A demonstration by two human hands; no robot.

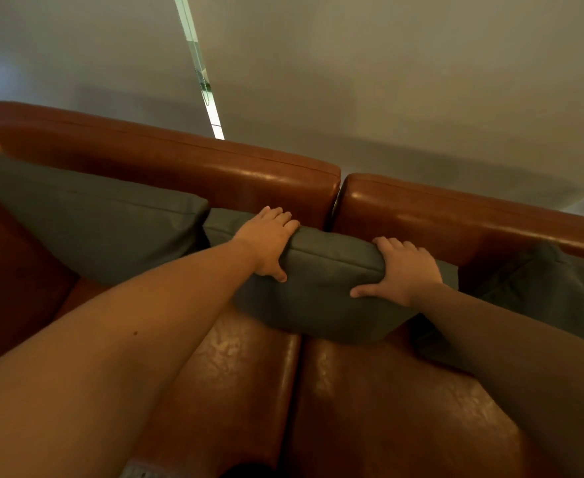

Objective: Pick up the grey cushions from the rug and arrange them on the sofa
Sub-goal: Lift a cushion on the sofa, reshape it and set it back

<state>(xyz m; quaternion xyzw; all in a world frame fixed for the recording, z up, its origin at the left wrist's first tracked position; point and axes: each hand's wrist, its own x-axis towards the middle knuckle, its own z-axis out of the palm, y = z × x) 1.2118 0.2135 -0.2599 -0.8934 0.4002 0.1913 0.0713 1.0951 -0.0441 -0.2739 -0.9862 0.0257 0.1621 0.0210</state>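
A grey cushion stands upright in the middle of the brown leather sofa, leaning on the backrest over the seam between two seats. My left hand grips its top left edge, fingers over the top and thumb on the front. My right hand grips its top right edge the same way. A second grey cushion leans on the backrest at the left, its right edge overlapping the middle one. A third grey cushion sits at the right, partly behind my right forearm.
The sofa's seat pads stretch toward me, shiny and brown. Behind the backrest rises a pale curtain with a narrow bright gap. The left armrest borders the left cushion.
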